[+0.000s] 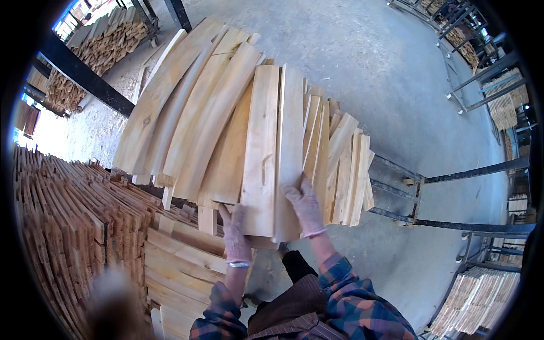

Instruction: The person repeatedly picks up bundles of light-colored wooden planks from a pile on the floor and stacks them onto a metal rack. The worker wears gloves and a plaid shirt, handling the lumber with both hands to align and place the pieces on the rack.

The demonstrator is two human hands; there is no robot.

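Note:
Both my hands wear pale pinkish work gloves. At the near end of a pale wooden board (pixel 260 164), my left hand (pixel 234 231) grips its left edge. A second, narrower board (pixel 290 153) lies right against it. My right hand (pixel 306 208) is closed on this one's right edge, with fingers lying over its top face. Both boards rest lengthwise on a pile of loose planks. Wider, curved-looking planks (pixel 212 113) fan out to the left, and thin strips (pixel 345 175) lie to the right. The undersides of the gripped boards are hidden.
A dense stack of brownish boards (pixel 62 226) stands at the left, with lighter planks (pixel 181 260) beside it below my left hand. A dark metal frame (pixel 416 198) extends right of the pile. Wood-laden racks (pixel 479 294) line the far right. A blurred object (pixel 113 300) sits lower left.

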